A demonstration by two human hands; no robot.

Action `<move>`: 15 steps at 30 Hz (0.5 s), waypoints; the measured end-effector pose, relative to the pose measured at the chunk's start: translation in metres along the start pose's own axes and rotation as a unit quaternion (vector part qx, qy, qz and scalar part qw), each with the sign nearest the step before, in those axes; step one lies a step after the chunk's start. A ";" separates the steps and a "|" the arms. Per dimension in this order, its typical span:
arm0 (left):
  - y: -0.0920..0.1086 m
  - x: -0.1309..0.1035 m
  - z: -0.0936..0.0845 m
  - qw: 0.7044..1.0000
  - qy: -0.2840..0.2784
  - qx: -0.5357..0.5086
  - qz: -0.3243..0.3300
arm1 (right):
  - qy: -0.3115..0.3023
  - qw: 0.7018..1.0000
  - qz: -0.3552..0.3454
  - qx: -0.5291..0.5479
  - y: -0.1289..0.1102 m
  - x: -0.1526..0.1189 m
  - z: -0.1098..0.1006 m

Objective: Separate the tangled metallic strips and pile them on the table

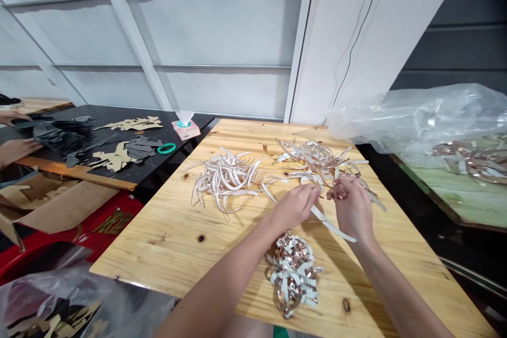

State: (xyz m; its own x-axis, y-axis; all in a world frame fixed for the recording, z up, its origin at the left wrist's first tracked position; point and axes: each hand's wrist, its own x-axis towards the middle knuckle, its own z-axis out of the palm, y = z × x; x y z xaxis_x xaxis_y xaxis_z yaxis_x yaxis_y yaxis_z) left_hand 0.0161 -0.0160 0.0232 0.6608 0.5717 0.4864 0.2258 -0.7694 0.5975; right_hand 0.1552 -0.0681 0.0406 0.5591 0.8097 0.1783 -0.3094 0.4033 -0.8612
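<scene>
My left hand (298, 203) is closed in a pinch on a shiny rose-gold and white strip. One pale strip (333, 225) slants from beneath its fingertips toward my right wrist. Close beside it, my right hand (353, 205) has its fingers curled in; what they hold is too small to make out. Just beyond both hands lies a loose pile of rose-gold and white strips (317, 158). To the left is a second pile of curved whitish strips (225, 177). Between my forearms sits a heap of short, curled shiny pieces (293, 272).
All this lies on a wooden table (166, 243). At left, another person's hands (19, 150) handle dark cut pieces (59, 137) on a black table, near a tissue box (186, 128), a green tape ring (166, 148) and an open carton (59, 203). Clear plastic (428, 116) covers the right side.
</scene>
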 end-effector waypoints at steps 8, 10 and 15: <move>-0.014 0.002 -0.016 0.989 -0.026 -0.131 -0.065 | -0.102 0.964 -0.100 -0.226 0.002 -0.014 0.005; -0.014 0.003 -0.014 0.978 -0.032 -0.189 -0.081 | -0.089 0.959 -0.118 -0.243 0.001 -0.015 0.005; -0.017 0.007 -0.004 0.891 -0.016 -0.433 -0.135 | -0.077 0.981 -0.071 -0.161 0.003 -0.010 0.005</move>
State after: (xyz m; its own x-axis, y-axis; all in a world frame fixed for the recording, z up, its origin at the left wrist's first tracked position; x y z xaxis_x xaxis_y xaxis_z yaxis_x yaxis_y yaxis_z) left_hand 0.0138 0.0019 0.0188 0.6888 0.6839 0.2406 -0.2489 -0.0887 0.9645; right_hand 0.1447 -0.0730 0.0389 0.4484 0.8197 0.3563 0.0368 0.3814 -0.9237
